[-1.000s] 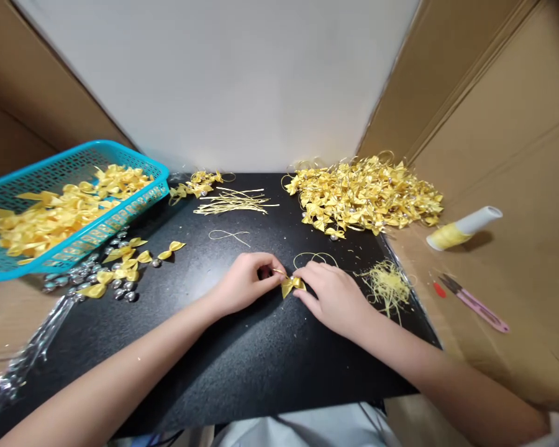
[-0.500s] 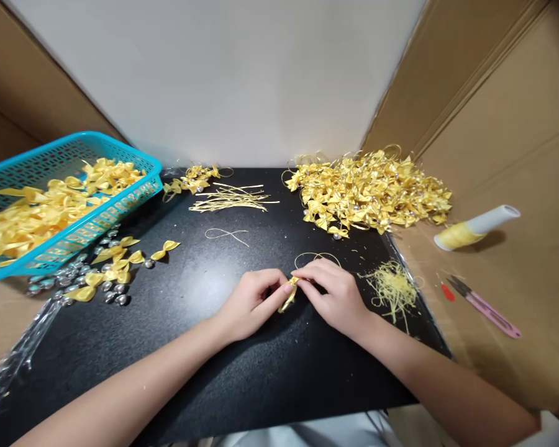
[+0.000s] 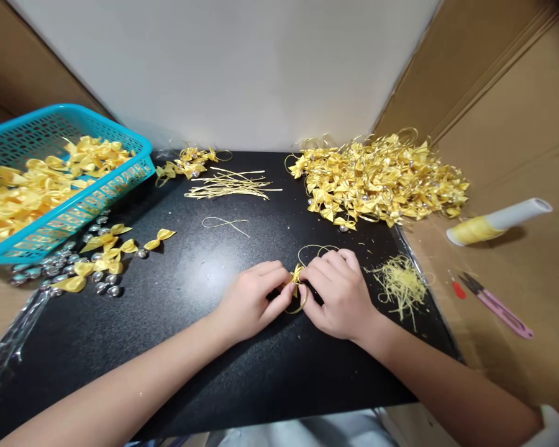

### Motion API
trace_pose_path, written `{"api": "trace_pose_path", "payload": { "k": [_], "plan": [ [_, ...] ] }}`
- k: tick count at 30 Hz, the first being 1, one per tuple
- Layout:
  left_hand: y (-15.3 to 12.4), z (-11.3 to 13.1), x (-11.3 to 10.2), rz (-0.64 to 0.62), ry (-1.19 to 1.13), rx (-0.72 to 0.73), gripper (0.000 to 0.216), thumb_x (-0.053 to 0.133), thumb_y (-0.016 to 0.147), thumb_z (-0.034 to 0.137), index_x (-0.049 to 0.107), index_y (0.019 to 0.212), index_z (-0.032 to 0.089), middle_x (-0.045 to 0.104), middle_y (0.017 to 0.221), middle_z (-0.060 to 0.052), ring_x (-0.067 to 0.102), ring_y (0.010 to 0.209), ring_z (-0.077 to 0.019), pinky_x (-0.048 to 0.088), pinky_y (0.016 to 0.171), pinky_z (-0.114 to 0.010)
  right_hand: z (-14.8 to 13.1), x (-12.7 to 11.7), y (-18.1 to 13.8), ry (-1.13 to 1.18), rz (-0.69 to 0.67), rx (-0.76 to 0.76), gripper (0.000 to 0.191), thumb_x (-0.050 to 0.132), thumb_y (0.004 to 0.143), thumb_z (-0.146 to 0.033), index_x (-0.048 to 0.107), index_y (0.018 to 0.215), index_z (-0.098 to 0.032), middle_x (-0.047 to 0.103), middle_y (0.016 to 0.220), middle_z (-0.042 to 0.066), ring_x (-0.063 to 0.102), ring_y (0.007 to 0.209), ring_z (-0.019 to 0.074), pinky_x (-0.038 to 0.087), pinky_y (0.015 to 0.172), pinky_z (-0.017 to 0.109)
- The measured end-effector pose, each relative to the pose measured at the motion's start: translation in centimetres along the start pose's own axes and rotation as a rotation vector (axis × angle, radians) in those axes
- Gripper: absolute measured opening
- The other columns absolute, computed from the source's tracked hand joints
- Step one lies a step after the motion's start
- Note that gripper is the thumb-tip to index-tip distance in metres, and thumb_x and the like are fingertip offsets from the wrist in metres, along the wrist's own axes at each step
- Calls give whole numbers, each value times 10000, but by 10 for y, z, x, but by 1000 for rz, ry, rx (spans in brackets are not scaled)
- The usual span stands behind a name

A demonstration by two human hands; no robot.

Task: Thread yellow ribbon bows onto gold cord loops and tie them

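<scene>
A small yellow ribbon bow (image 3: pixel 296 273) is pinched between my two hands above the black tabletop (image 3: pixel 205 385). My left hand (image 3: pixel 256 298) is closed on the bow's left side with thumb and forefinger. From the other side, my right hand (image 3: pixel 338 295) grips it with bent fingers. A thin gold cord loop (image 3: pixel 302 305) hangs below the bow, and a fine thread (image 3: pixel 307 248) arcs out behind my right fingers. My fingertips hide part of the bow, so the knot does not show.
A blue basket (image 3: pixel 142 146) of yellow bows stands left, with silver bells (image 3: pixel 100 288) beside it. Gold cords (image 3: pixel 233 184) lie behind my hands, finished bows (image 3: pixel 377 180) at back right. Thread scraps (image 3: pixel 403 285), a thread-wound tube (image 3: pixel 475 230), a red needle threader (image 3: pixel 458 288) and pink snips (image 3: pixel 503 310) lie right.
The bow has turned in my fingers, and a gold cord loop now shows below it. My right hand has curled more and rolled over. The view has shifted slightly.
</scene>
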State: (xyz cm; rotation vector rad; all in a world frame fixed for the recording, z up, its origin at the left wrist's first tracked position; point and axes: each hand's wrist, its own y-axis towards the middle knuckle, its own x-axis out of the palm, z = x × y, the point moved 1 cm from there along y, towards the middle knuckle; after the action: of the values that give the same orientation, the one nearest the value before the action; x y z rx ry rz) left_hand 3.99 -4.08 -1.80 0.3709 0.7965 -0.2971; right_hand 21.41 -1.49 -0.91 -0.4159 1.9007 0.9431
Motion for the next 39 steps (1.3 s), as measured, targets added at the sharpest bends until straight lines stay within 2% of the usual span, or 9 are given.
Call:
{"api": "trace_pose_path", "payload": {
  "k": [10, 16, 21, 28, 34, 39],
  "plan": [
    [2, -1, 0, -63, -28, -32, 259, 434, 949, 263, 530, 724, 178, 532, 689, -2, 498, 661, -127, 400, 631, -245, 5, 1, 0, 37, -41, -29, 247, 429, 895, -190, 592, 710, -175, 593, 664, 21, 456, 692, 161, 281, 738, 354],
    [2, -3, -1, -90, -81, -26, 253, 444, 946, 254, 522, 720, 169, 526, 691, 3, 488, 671, -121, 386, 642, -241, 6, 3, 0, 69, 2, -15, 246, 443, 884, -176, 564, 669, -174, 575, 633, 7, 443, 647, 140, 282, 719, 337],
    [4, -6, -6, -154, -249, -37, 278, 448, 950, 272, 523, 706, 163, 498, 663, 19, 461, 623, -100, 363, 608, -222, 9, 4, 1, 264, 23, 22, 201, 471, 838, -137, 520, 647, -172, 519, 597, -21, 436, 594, 111, 292, 685, 309],
    [6, -9, -11, -196, -414, -47, 298, 465, 948, 291, 523, 689, 156, 486, 653, 24, 453, 608, -93, 356, 601, -216, 14, 0, 0, 482, -39, 104, 154, 528, 820, -124, 520, 675, -177, 498, 607, -44, 458, 601, 97, 312, 700, 283],
    [4, -9, -9, -210, -439, -41, 301, 462, 955, 282, 505, 685, 156, 488, 672, 25, 455, 623, -86, 359, 616, -210, 14, -4, 1, 400, -118, 71, 69, 563, 813, -206, 558, 756, -166, 531, 649, -30, 465, 631, 115, 284, 727, 308],
    [4, -9, -7, -215, -409, -21, 275, 466, 954, 261, 503, 702, 157, 491, 683, 23, 458, 636, -91, 366, 641, -214, 11, -3, 0, 330, -118, 10, 196, 478, 887, -209, 555, 714, -159, 521, 625, -21, 420, 602, 112, 266, 705, 315]
  ]
}}
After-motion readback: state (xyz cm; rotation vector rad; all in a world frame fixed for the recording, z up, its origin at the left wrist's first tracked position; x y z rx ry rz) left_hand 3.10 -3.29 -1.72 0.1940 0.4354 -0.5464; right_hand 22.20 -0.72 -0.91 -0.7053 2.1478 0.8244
